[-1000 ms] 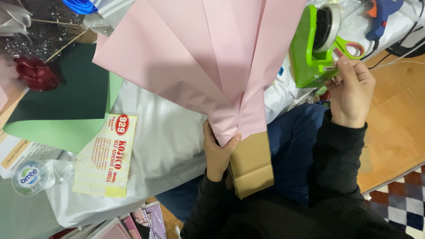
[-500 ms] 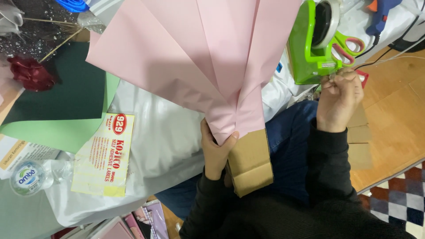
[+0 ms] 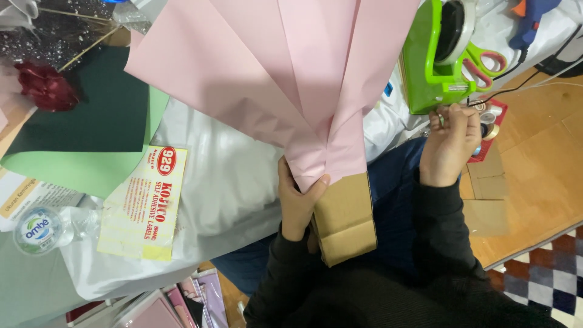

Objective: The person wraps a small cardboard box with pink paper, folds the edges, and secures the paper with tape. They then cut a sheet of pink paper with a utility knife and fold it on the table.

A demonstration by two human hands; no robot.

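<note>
A white plastic sheet (image 3: 231, 182) carries green paper (image 3: 91, 170), a yellow label pack (image 3: 143, 203) and a bottle (image 3: 39, 229).

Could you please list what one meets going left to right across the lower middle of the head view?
Bottle cap → yellow label packet → left hand → brown paper base of the pink wrap → right hand → flat cardboard piece.

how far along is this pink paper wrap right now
Done: the pink paper is pleated into a fan over the brown cardboard base. In hand: left hand pinches the gathered neck; right hand is at the green tape dispenser. Left: no tape shows on the neck yet.
</note>
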